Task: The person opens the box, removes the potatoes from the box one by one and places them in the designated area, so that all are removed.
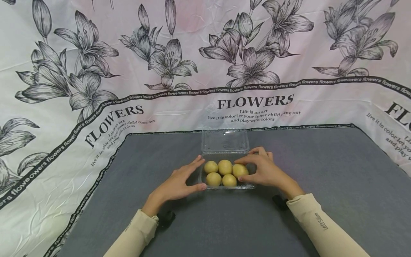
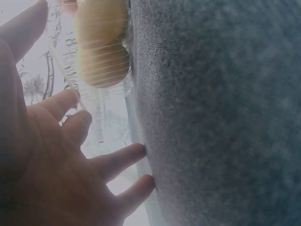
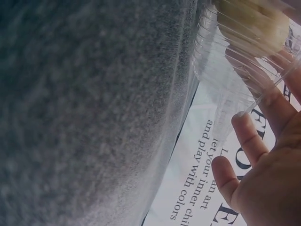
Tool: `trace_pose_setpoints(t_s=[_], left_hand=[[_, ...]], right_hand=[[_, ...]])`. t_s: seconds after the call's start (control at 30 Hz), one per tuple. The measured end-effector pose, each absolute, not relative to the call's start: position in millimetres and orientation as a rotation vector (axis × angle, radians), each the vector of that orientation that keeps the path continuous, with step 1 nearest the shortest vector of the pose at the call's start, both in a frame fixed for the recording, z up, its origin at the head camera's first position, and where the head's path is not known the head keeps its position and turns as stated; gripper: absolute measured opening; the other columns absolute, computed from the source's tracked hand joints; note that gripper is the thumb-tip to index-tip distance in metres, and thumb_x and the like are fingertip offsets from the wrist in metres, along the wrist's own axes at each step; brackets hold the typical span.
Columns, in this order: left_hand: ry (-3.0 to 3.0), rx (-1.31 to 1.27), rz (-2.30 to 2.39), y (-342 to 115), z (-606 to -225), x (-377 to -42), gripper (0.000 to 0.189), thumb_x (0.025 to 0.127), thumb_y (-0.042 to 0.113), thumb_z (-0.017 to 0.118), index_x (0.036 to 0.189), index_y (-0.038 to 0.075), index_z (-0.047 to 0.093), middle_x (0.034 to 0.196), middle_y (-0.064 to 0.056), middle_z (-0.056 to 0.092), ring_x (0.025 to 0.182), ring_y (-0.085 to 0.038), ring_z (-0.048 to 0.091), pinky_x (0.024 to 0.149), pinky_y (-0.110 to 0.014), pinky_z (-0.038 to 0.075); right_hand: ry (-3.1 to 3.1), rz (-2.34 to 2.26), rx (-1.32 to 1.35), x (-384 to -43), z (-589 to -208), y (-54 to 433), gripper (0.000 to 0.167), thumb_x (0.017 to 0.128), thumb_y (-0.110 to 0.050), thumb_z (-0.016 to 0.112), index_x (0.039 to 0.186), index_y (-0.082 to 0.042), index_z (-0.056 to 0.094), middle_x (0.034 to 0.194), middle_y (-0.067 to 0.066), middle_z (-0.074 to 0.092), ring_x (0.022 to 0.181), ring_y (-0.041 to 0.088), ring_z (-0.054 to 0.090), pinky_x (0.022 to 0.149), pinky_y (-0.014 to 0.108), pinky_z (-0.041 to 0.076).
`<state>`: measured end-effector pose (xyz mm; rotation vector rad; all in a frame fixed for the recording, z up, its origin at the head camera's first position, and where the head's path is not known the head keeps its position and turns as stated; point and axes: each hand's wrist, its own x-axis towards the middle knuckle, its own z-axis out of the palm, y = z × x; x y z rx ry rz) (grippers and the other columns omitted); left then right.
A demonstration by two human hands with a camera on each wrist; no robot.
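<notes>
A clear plastic clamshell box (image 1: 203, 182) stands on the grey table with its lid (image 1: 224, 140) raised at the back. Several smooth, round yellow balls (image 1: 225, 167) sit in it in two rows; their exact kind does not show. My right hand (image 1: 264, 169) reaches into the right end and pinches the rightmost ball (image 1: 240, 171) between thumb and fingers. Along the left side, my left hand (image 1: 176, 182) has its fingers spread, the thumb and fingertips right at the rim. In the left wrist view two balls (image 2: 103, 66) show through the ribbed wall, beside the straight fingers.
Grey cloth (image 1: 205, 221) covers the table. A white curtain (image 1: 179, 110) with flower drawings and printed words hangs behind it and at both sides. Dark wrist devices sit under the left wrist (image 1: 167, 218) and the right wrist (image 1: 280, 202).
</notes>
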<state>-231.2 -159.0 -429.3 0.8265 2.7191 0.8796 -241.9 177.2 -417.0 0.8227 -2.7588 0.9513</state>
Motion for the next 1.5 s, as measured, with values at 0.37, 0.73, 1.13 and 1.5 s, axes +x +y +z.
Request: trace_pose_setpoints(t_s=[0.37, 0.73, 1.13, 1.5], left_hand=[[2.717, 0.832, 0.883, -158.7, -428.6, -230.3, 0.088, 0.093, 0.063, 0.064, 0.164, 0.033, 0.022, 0.172, 0.014, 0.010, 0.157, -0.027, 0.024, 0.116, -0.074, 0.018], [2.713, 0.821, 0.881, -158.5, -428.1, -230.6, 0.087, 0.093, 0.062, 0.064, 0.164, 0.034, 0.021, 0.171, 0.016, 0.009, 0.157, -0.028, 0.023, 0.116, -0.074, 0.017], [2.733, 0.845, 0.872, -159.3, -428.2, -230.0, 0.087, 0.093, 0.062, 0.064, 0.164, 0.034, 0.022, 0.172, 0.010, 0.013, 0.156, -0.029, 0.026, 0.116, -0.072, 0.020], [2.722, 0.849, 0.878, -158.8, -427.4, -229.3, 0.087, 0.094, 0.060, 0.064, 0.164, 0.032, 0.021, 0.173, 0.007, 0.013, 0.156, -0.029, 0.025, 0.117, -0.072, 0.019]], right_hand=[[-2.738, 1.051, 0.766, -240.6, -416.6, 180.3, 0.046, 0.079, -0.030, 0.089, 0.122, -0.022, 0.076, 0.114, -0.005, 0.072, 0.119, 0.024, 0.043, 0.093, 0.048, 0.023], [-2.686, 1.103, 0.755, -241.8, -414.1, 185.7, 0.052, 0.078, -0.031, 0.090, 0.125, -0.017, 0.074, 0.114, 0.000, 0.075, 0.110, 0.019, 0.047, 0.090, 0.043, 0.026], [-2.680, 1.198, 0.712, -240.3, -402.5, 195.3, 0.057, 0.076, -0.028, 0.091, 0.129, -0.018, 0.072, 0.118, 0.003, 0.070, 0.111, 0.019, 0.048, 0.098, 0.059, 0.036], [-2.654, 1.210, 0.702, -242.1, -398.9, 207.9, 0.056, 0.078, -0.027, 0.090, 0.130, -0.018, 0.071, 0.122, 0.005, 0.071, 0.112, 0.024, 0.051, 0.095, 0.056, 0.043]])
